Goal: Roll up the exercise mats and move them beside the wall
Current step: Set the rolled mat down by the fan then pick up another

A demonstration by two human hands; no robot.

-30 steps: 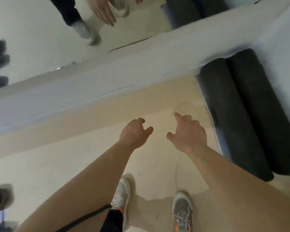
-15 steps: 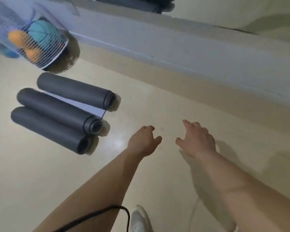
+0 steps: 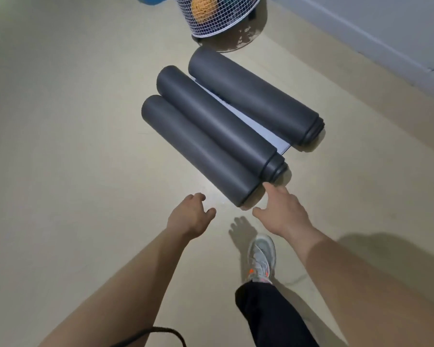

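Note:
Three dark grey rolled exercise mats lie side by side on the beige floor. The nearest roll (image 3: 198, 151) touches the middle roll (image 3: 218, 121); the far roll (image 3: 253, 96) lies apart, with a pale flat strip (image 3: 256, 123) of mat between them. My right hand (image 3: 281, 209) hovers with fingers spread just in front of the near ends of the nearest two rolls, holding nothing. My left hand (image 3: 191, 214) hangs to its left, fingers loosely curled and empty.
A white wire basket (image 3: 223, 18) holding balls stands beyond the rolls, near the grey wall (image 3: 386, 28) at the upper right. A blue ball (image 3: 150, 0) shows at the top edge. My shoe (image 3: 261, 259) is planted below my right hand.
The view has swung from the wall and mirror to the three rolls, which now lie straight ahead and closer. Both hands stay empty and have come near the rolls' ends.

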